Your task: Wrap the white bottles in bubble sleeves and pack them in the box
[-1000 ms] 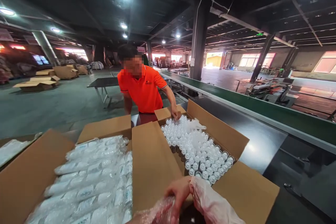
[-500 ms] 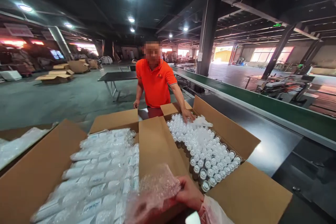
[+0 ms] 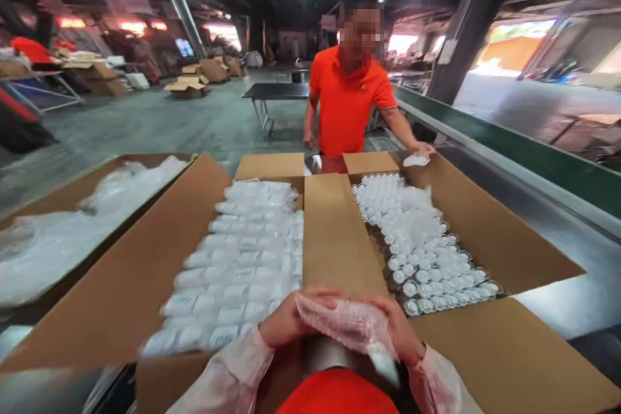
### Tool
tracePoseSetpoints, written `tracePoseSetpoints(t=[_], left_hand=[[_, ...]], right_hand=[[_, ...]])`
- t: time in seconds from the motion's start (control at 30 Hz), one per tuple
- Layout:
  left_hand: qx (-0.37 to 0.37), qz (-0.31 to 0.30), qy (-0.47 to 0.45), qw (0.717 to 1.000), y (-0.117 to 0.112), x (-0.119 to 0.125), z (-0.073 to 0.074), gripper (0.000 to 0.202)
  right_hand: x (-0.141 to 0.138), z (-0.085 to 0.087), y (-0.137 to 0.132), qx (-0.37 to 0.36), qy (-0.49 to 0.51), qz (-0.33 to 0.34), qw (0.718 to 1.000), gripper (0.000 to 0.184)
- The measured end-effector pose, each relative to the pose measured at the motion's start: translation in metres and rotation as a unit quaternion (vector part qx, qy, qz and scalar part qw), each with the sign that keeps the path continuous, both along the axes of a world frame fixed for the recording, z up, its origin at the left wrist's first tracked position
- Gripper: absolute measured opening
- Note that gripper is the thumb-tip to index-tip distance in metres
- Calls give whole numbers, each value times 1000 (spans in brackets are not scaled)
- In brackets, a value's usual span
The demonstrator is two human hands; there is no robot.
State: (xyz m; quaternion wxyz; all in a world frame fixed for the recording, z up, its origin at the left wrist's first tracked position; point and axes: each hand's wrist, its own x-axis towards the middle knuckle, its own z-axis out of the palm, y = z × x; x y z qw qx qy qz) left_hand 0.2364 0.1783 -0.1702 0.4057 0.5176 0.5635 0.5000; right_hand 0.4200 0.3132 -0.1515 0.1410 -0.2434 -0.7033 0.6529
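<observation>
A clear bubble-wrap bag is stretched between my two hands, low in the middle of the head view. My left hand grips its left end. Around its right end my right hand is closed. Something white and smooth shows just under the bag by my right hand, too blurred to name. To the left is a carton of wrapped white bottles lying in rows. On the right, a second carton holds upright bottles with white caps, some loose bubble wrap on top.
Across the table a person in an orange shirt holds a piece of clear wrap above the right carton. At far left stands a carton of bubble-wrap bags. Carton flaps stick out between the boxes. A green conveyor runs behind.
The view has turned left and down. My left hand now shows clearly on the bubble-wrap bag, drawn closer to my body. The other person's hand has lifted off the bottles with a piece of wrap.
</observation>
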Motion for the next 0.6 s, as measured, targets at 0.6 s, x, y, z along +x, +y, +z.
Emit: tracePoseSetpoints(t=[0.6], left_hand=[[-61,88,385,917,-14,-2,-27,44]], right_hand=[[-65,-34,-2,-175,-100,-4,979,58]])
